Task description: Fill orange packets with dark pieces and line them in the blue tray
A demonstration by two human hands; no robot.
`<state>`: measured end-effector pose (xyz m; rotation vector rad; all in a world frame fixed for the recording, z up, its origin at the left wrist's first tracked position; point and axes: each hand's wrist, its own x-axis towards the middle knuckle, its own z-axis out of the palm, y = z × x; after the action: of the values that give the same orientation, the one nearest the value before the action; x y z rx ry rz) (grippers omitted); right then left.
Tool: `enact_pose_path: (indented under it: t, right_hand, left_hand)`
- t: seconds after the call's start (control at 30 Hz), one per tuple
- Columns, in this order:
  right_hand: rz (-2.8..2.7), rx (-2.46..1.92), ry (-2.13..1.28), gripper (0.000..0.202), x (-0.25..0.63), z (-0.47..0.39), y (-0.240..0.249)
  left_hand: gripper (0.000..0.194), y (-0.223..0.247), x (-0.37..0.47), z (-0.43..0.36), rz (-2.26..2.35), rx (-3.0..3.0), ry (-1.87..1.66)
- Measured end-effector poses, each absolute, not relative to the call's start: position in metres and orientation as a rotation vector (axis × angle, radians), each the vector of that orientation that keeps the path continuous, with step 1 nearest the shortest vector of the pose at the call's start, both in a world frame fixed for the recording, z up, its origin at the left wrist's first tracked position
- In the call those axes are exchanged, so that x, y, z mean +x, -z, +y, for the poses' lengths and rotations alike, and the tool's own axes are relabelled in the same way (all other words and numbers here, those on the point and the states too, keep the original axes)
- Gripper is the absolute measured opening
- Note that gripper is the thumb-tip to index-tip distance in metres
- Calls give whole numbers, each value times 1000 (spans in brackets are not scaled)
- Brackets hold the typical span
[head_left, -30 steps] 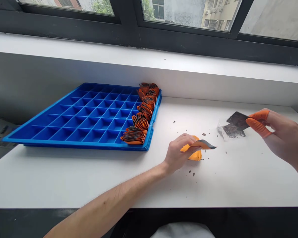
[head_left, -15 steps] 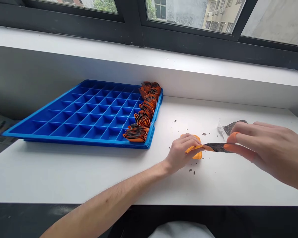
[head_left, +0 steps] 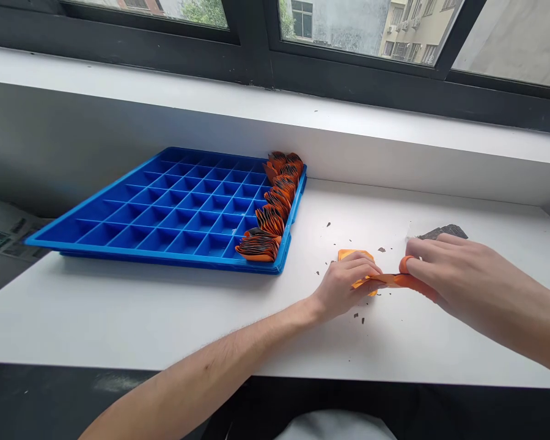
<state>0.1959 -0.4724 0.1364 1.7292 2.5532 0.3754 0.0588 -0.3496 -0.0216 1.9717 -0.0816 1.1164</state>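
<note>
My left hand (head_left: 343,284) is closed on one end of a thin orange piece (head_left: 385,280) that looks like paper or foil. My right hand (head_left: 458,269), wearing orange covers on its thumb and a finger, pinches the other end close by. Beneath my left hand lies an orange pad or stack (head_left: 348,253), partly hidden by the fingers. Just behind my right hand is a dark, flaky-looking stack (head_left: 448,232), partly covered by it. Dark flakes (head_left: 362,320) are scattered around the hands on the white table (head_left: 211,324).
A blue compartment tray (head_left: 165,261) stands to the left. Its right-hand column holds fanned bundles of orange-and-black pieces (head_left: 259,247); the other compartments show bare blue. A low wall and white windowsill (head_left: 256,101) run along the back.
My right hand has slid left toward my left hand, and the dark strip seen between them is now out of sight. The whole view has shifted slightly.
</note>
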Motion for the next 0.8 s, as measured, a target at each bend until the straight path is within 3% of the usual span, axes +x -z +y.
enact_pose_path:
  t: [0.17, 0.33, 0.6, 0.8]
  right_hand:
    - [2694, 1934, -534, 26, 202, -476, -134]
    - [2776, 2036, -531, 40, 202, -487, -122]
    - [2837, 2159, -358, 41, 204, -487, -111]
    - [2741, 2389, -242, 6, 211, -482, -110]
  left_hand:
    - [23, 14, 55, -352, 126, 1762, -936]
    - [20, 10, 52, -353, 236, 1593, -826]
    - [25, 15, 54, -353, 217, 1619, -792]
    - [23, 14, 54, -353, 174, 1666, -783]
